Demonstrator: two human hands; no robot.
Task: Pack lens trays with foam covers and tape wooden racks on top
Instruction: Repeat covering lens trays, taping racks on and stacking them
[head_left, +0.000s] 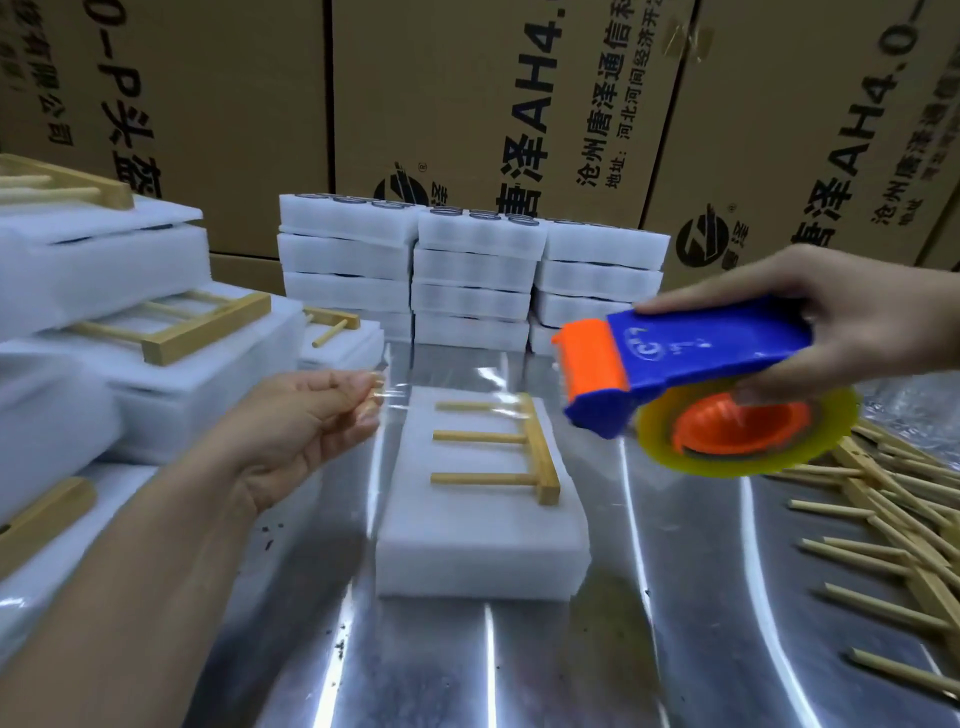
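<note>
Wooden rack (540, 452): pale, comb-shaped, three pegs on one bar; lies flat on the white foam-covered lens tray (483, 540) at frame centre, between and below both hands.
Clear tape strip (452, 387): stretched over the rack's far end.
Left hand (306, 431): centre left, fingertips pinching the tape's free end, just left of the tray.
Right hand (852, 322): upper right, wrapped round the blue-and-orange tape dispenser (691, 358), raised near the tray's far right corner.
Shiny metal table (675, 623): stacked white foam trays (472, 275) behind, loose wooden racks (893, 519) at right.
</note>
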